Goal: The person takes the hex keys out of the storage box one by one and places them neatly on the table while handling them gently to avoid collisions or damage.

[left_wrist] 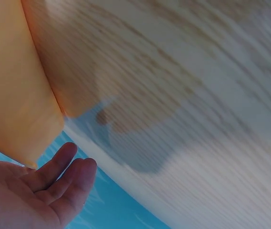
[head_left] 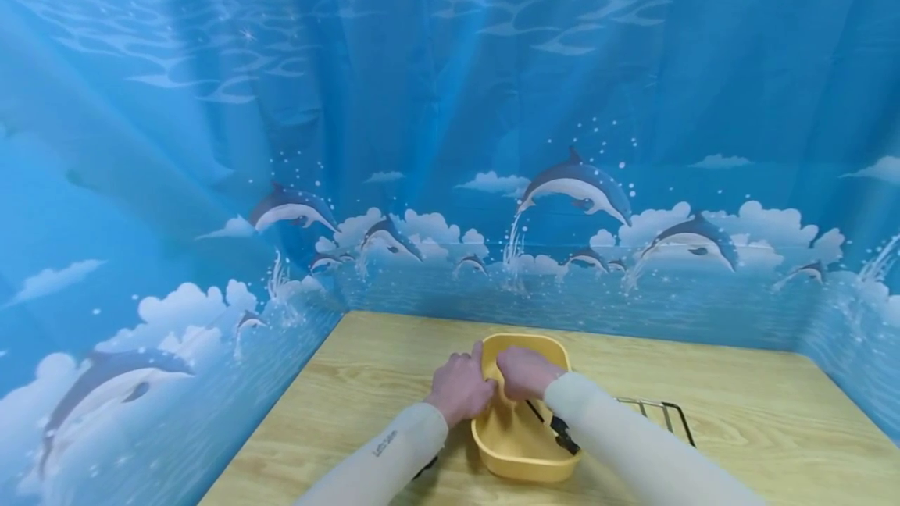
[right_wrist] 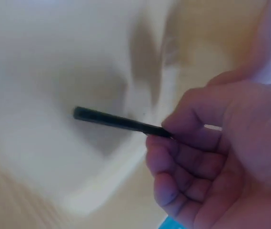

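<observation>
A yellow plastic basin [head_left: 527, 468], oblong with rounded corners, stands on the wooden table. My left hand [head_left: 460, 385] holds its left rim, with the thumb over the inside. In the left wrist view, other fingers [left_wrist: 71, 188] bend loosely outside the basin's wall. Reaching over the basin, my right hand [head_left: 527, 373] pinches a thin black stick [right_wrist: 116, 120] between thumb and index finger, its other fingers curled in. The stick's free end points back toward me over the basin's inside; its other end is hidden in the hand, and its kind does not show.
To the right of the basin, partly behind my right sleeve [head_left: 626, 436], lies a dark wire rack [head_left: 654, 402]. The wooden table [head_left: 380, 365] ends at blue dolphin-print curtains [head_left: 436, 139] at the back and both sides.
</observation>
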The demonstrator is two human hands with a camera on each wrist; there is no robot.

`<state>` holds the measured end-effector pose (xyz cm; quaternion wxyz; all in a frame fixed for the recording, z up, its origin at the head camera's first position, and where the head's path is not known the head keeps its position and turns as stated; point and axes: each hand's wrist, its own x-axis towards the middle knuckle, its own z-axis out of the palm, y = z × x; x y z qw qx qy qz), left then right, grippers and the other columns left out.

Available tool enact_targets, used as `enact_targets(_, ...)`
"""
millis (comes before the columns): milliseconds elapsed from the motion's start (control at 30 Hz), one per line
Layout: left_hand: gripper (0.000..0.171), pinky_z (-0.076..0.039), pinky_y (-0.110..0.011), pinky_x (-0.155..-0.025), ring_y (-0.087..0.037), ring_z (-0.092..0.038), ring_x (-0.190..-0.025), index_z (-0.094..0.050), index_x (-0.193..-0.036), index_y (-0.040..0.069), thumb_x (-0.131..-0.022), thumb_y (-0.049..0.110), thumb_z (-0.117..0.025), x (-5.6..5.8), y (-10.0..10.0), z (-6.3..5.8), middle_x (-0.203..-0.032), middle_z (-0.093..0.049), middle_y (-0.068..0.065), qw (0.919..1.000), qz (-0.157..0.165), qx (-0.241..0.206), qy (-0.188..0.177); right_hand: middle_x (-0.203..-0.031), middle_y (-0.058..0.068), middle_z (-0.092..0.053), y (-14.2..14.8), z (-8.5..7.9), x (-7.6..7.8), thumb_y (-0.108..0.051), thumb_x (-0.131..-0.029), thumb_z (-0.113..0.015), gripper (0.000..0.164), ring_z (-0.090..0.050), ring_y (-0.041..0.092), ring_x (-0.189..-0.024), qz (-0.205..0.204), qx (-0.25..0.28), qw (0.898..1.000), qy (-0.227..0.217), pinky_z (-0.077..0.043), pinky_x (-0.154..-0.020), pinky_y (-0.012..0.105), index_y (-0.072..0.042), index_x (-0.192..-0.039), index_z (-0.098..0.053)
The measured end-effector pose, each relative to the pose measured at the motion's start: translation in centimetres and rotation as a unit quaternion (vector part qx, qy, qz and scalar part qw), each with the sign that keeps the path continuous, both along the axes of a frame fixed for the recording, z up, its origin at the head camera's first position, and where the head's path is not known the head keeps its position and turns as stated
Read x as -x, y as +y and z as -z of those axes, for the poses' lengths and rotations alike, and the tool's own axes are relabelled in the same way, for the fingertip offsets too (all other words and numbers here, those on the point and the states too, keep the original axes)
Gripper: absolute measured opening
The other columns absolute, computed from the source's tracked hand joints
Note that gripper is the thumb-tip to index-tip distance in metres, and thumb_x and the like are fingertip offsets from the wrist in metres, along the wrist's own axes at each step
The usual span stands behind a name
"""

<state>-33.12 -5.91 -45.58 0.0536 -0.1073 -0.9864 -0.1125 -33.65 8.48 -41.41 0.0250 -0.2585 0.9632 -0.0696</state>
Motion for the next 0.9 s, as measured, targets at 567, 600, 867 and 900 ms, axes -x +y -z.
enact_targets(567, 0.073, -0.056, -0.048, -0.078, -0.032, -0.064, -0.102, -0.036, -0.152, 0.004, -0.094, 0.041, -0.058, 0.0, 0.3, 0.2, -0.113, -0.067, -0.019, 0.9996, 0.009, 0.002, 0.025, -0.062, -0.005, -0.05, 2.5, -2.7, -2.4, 0.008, -0.071, -0.064, 0.024, -0.045, 0.011, -0.055, -0.022, 0.064, 0.996, 0.057, -0.04, -0.051, 0.028, -0.014, -0.07, -0.055)
enact_targets(600, 0.073, -0.056, -0.048, -0.079, -0.032, -0.064, -0.103, -0.035, -0.153, 0.004, -0.094, 0.041, -0.057, 0.0, 0.3, 0.2, -0.115, -0.067, -0.019, 0.9997, 0.008, 0.002, 0.022, -0.063, -0.005, -0.052, 2.7, -2.9, -2.6, 0.008, -0.073, -0.065, 0.023, -0.047, 0.011, -0.057, -0.016, 0.069, 0.996, 0.051, -0.042, -0.052, 0.029, -0.014, -0.071, -0.056)
enact_targets(867, 0.073, -0.056, -0.049, -0.081, -0.032, -0.063, -0.106, -0.035, -0.154, 0.005, -0.095, 0.042, -0.057, 0.0, 0.4, 0.1, -0.118, -0.066, -0.019, 0.9999, 0.0, 0.006, 0.01, -0.069, -0.004, -0.057, 4.4, -3.9, -3.6, 0.005, -0.075, -0.066, 0.021, -0.052, 0.012, -0.062, 0.006, 0.092, 0.995, 0.034, -0.047, -0.057, 0.03, -0.015, -0.074, -0.059)
enact_targets(900, 0.073, -0.056, -0.05, -0.081, -0.032, -0.063, -0.105, -0.035, -0.153, 0.005, -0.095, 0.042, -0.058, 0.0, 0.4, 0.1, -0.117, -0.066, -0.019, 0.9999, -0.001, 0.004, 0.012, -0.069, -0.005, -0.057, 4.6, -4.1, -3.7, 0.005, -0.076, -0.066, 0.021, -0.052, 0.011, -0.061, 0.008, 0.094, 0.995, 0.035, -0.047, -0.057, 0.029, -0.015, -0.073, -0.059)
